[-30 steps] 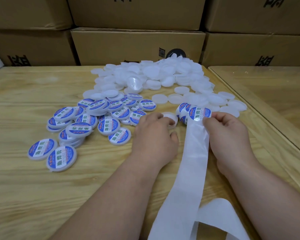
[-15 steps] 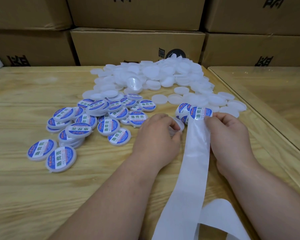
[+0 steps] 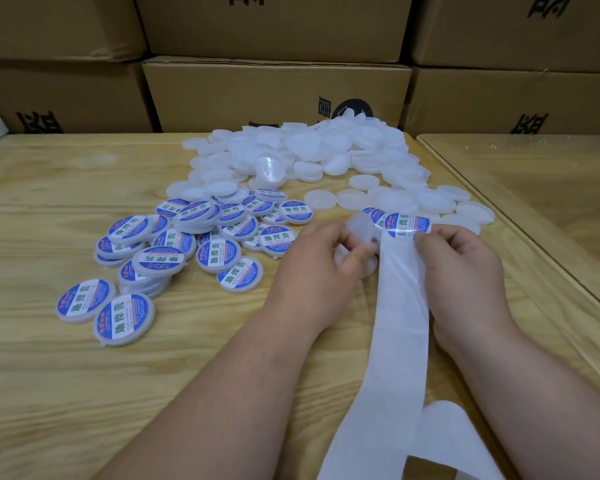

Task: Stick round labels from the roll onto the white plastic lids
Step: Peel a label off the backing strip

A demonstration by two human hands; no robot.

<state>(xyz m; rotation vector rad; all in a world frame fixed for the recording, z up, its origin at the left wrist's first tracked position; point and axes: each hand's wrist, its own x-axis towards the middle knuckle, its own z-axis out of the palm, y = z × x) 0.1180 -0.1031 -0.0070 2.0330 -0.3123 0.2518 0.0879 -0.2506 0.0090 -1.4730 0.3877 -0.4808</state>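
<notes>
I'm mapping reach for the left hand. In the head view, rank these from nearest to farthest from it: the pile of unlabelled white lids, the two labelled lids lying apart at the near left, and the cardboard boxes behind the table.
1. Two labelled lids, near left of the left hand.
2. Pile of unlabelled white lids, beyond the hand.
3. Cardboard boxes, behind the table's far edge.

The premises were a packing or stockroom area: stacked printed cardboard cartons (image 3: 278, 95) stood behind a wooden worktable (image 3: 66, 375) heaped with bulk white plastic lids (image 3: 326, 150).
</notes>
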